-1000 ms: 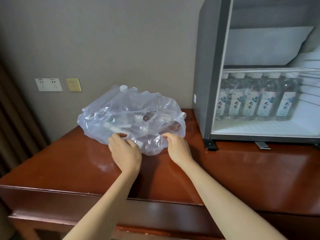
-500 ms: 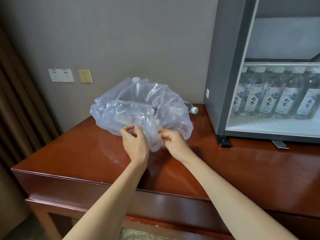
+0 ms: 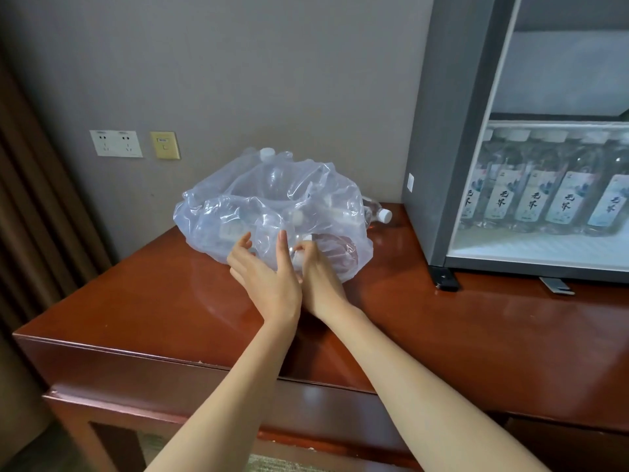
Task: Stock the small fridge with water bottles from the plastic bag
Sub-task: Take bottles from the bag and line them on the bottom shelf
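Left hand (image 3: 269, 277) — now open at plastic bag (image 3: 272, 202)

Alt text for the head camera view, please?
A person's right hand pinches a clear plastic bag of water bottles on a wooden cabinet; the left hand lies open against it. At right, a small fridge holds a row of labelled bottles.

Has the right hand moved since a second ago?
Yes. Against the plastic bag, the right hand has shifted left, from near its right end to mid-edge, beside the left hand.
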The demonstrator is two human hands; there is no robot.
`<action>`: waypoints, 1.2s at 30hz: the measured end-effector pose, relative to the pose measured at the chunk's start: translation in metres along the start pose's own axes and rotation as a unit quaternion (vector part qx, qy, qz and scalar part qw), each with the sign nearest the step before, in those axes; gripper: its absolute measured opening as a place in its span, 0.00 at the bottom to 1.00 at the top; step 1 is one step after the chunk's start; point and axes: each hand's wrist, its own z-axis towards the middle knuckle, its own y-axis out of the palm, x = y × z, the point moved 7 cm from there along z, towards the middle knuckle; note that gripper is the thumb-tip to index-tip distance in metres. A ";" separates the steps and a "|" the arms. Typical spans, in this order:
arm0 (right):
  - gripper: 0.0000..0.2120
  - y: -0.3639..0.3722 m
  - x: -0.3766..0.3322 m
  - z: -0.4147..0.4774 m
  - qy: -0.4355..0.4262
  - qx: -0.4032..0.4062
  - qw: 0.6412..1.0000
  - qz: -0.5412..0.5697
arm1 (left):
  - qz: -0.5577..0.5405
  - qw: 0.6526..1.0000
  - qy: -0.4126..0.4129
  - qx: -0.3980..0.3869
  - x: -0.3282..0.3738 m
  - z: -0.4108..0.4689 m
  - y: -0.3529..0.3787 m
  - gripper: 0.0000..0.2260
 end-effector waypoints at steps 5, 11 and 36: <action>0.25 -0.001 -0.001 0.000 -0.030 -0.009 0.993 -0.112 | 0.065 0.971 0.225 0.058 0.037 -0.010 -0.010 0.16; 0.19 -0.003 0.003 0.008 -0.015 0.007 0.993 -0.118 | 0.214 0.863 0.445 -0.112 0.048 -0.011 0.015 0.20; 0.29 -0.001 0.024 0.012 0.042 -0.060 0.997 0.004 | 0.564 0.557 0.414 -0.447 0.024 0.019 0.049 0.38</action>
